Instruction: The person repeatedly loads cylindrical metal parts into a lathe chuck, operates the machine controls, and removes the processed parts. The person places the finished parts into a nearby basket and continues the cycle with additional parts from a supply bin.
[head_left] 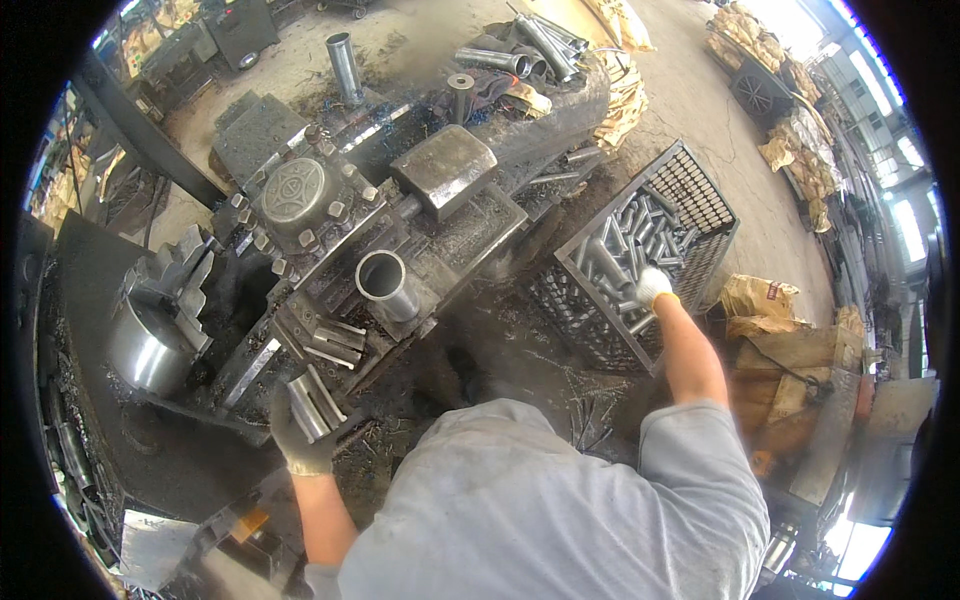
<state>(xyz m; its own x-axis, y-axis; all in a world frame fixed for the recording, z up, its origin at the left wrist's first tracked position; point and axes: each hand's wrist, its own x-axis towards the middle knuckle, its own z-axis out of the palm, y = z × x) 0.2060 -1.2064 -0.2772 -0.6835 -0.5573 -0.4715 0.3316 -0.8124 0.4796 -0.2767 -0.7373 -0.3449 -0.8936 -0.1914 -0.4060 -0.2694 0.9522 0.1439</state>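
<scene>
At the lower left my left hand (pixel 298 440), in a dirty work glove, is closed around a shiny slotted metal sleeve (pixel 316 403). A similar slotted sleeve (pixel 336 343) lies just beyond it on the machine. My right hand (pixel 654 286), in a pale glove, reaches into a black plastic crate (pixel 700 210) on the right. Its fingers look curled among the short metal tubes (pixel 622 245) heaped there; what they grip is hidden. Between my hands, a wide upright steel tube (pixel 388 284) stands on the machine carriage.
The machine has a bolted round-topped tool post (pixel 297 194), a block (pixel 444 172) and a chuck with stepped jaws (pixel 155 335) at left. Longer tubes (pixel 545 45) lie at the far end, near an upright tube (pixel 344 68). Sacks (pixel 765 300) lie right of the crate.
</scene>
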